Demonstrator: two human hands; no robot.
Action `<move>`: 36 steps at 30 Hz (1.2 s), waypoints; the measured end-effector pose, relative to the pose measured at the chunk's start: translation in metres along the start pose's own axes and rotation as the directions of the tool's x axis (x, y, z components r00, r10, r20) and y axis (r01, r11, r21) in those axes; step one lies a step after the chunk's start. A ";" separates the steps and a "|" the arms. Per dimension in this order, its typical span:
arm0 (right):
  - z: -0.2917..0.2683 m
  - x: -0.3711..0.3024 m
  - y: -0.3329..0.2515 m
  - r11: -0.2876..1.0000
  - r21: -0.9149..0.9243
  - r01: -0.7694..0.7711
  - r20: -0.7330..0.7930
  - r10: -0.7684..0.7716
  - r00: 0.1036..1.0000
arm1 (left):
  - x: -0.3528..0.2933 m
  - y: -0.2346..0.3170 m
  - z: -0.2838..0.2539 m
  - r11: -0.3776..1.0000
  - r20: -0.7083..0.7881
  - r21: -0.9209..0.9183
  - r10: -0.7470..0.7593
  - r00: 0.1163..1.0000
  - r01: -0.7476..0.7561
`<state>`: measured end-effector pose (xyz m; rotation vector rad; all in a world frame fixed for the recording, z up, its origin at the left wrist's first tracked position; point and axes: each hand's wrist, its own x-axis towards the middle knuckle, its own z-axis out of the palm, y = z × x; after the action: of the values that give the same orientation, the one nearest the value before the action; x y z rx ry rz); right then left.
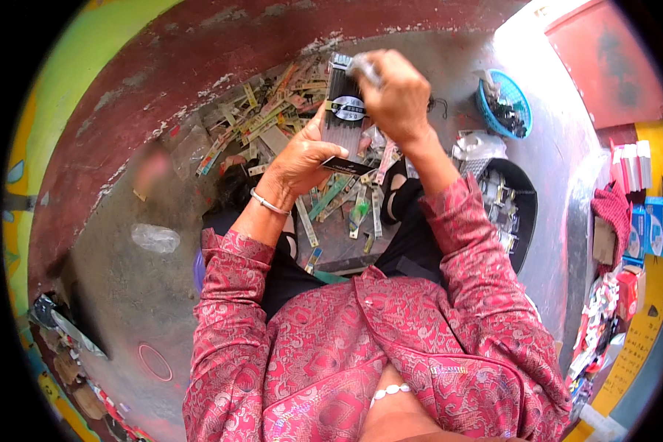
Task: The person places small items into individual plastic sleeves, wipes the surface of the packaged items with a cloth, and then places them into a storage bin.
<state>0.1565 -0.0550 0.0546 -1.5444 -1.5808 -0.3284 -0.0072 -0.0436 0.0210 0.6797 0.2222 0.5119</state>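
Observation:
My left hand (302, 156) grips a slim clear box of dark pens (341, 136) from its left side, thumb across the lower front. A black and white oval label crosses the box's middle, and a black flap (348, 166) sticks out at its near end. Bunched in the fingers of my right hand (399, 96) is a crumpled whitish wad (362, 68), cloth or plastic, I cannot tell which. It is at the box's upper right edge. Below and beyond the box, many printed strips and flat wrappers (272, 118) litter the floor between my feet.
To the right stand a blue basket (527, 99) of dark pieces and a black tub (527, 214) of clear packages. A clear plastic bag (155, 238) and a pink ring (155, 362) lie on the left floor. Boxes (659, 225) line the right wall.

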 end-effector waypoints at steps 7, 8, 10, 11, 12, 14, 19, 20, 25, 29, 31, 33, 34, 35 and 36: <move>-0.006 -0.010 -0.008 1.000 -0.006 -0.019 0.125 0.020 0.992 | 0.008 -0.010 -0.012 0.991 -0.047 -0.127 0.027 0.999 -0.033; -0.004 -0.011 -0.011 0.998 -0.032 0.060 0.174 -0.054 0.983 | 0.008 -0.010 -0.013 0.985 -0.076 -0.163 0.037 0.996 -0.049; 0.001 -0.013 -0.012 0.981 0.058 0.186 0.163 -0.193 0.968 | 0.010 -0.005 -0.012 0.939 -0.055 -0.341 0.019 0.998 -0.036; 0.000 -0.014 -0.017 0.978 0.076 0.195 0.190 -0.207 0.960 | 0.010 0.000 -0.012 0.921 -0.048 -0.385 0.045 0.998 -0.060; 0.003 -0.016 -0.018 0.956 0.077 0.283 0.198 -0.293 0.935 | 0.010 0.005 -0.012 0.900 -0.042 -0.428 0.071 0.997 -0.082; 0.001 -0.022 -0.030 0.933 0.100 0.346 0.272 -0.360 0.892 | 0.010 0.007 -0.021 0.906 -0.135 -0.407 0.064 0.989 -0.114; -0.011 -0.032 -0.045 0.898 0.401 0.181 0.399 -0.349 0.848 | 0.016 0.015 -0.026 0.931 -0.234 -0.326 0.090 0.968 -0.165; -0.013 -0.033 -0.044 0.893 0.424 0.152 0.433 -0.348 0.832 | 0.017 0.014 -0.028 0.944 -0.246 -0.282 0.099 0.964 -0.169; -0.012 -0.043 -0.039 0.891 0.454 0.024 0.649 -0.349 0.677 | 0.017 0.025 -0.034 0.908 -0.180 -0.343 0.189 0.965 -0.241; -0.013 -0.058 -0.039 0.943 0.298 -0.151 0.780 -0.149 0.608 | 0.014 0.035 -0.034 0.839 -0.123 -0.466 0.253 0.960 -0.281; -0.017 -0.048 -0.026 0.937 0.200 -0.286 0.786 0.021 0.618 | 0.014 0.040 -0.025 0.839 -0.213 -0.400 0.306 0.928 -0.368; -0.022 -0.043 0.006 0.776 0.240 -0.583 0.782 0.202 0.590 | 0.013 0.041 -0.021 0.835 -0.209 -0.354 0.368 0.906 -0.420; -0.029 -0.031 0.015 0.668 0.282 -0.688 0.795 0.239 0.558 | 0.011 0.043 -0.021 0.831 -0.209 -0.326 0.401 0.892 -0.450; -0.035 -0.023 0.025 0.620 0.269 -0.737 0.725 0.374 0.578 | 0.011 0.043 -0.019 0.841 -0.205 -0.299 0.406 0.891 -0.452; -0.035 -0.018 0.030 0.537 0.444 -0.718 0.617 0.398 0.679 | 0.012 0.042 -0.018 0.860 -0.195 -0.231 0.417 0.888 -0.455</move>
<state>0.1944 -0.0864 0.0511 -1.4875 -1.1667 0.9658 -0.0194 -0.0001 0.0347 0.4216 0.1211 1.0123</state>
